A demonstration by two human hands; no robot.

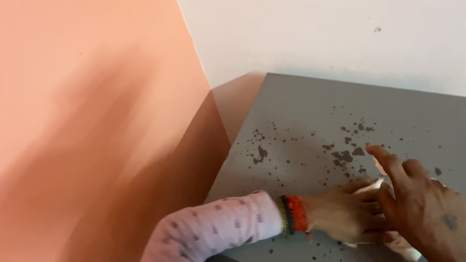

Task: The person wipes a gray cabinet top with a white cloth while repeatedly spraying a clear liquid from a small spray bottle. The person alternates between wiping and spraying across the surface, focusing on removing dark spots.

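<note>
My left hand (341, 213) comes out of a pink dotted sleeve with red, orange and green bangles at the wrist. It lies on a crumpled white cloth (402, 247), fingers curled over it, on top of a grey surface (314, 104). My right hand (425, 212) reaches in from the lower right and rests partly over the left hand's fingers. Its own fingers are spread and point toward the far left. Most of the cloth is hidden under both hands. Dark wet-looking spots (346, 156) are scattered over the grey top just beyond the fingertips.
The grey top sits in a corner, with an orange wall (66, 105) on the left and a white wall (337, 33) behind. Its left edge (231, 148) drops off beside the orange wall. More dark specks lie near the front edge.
</note>
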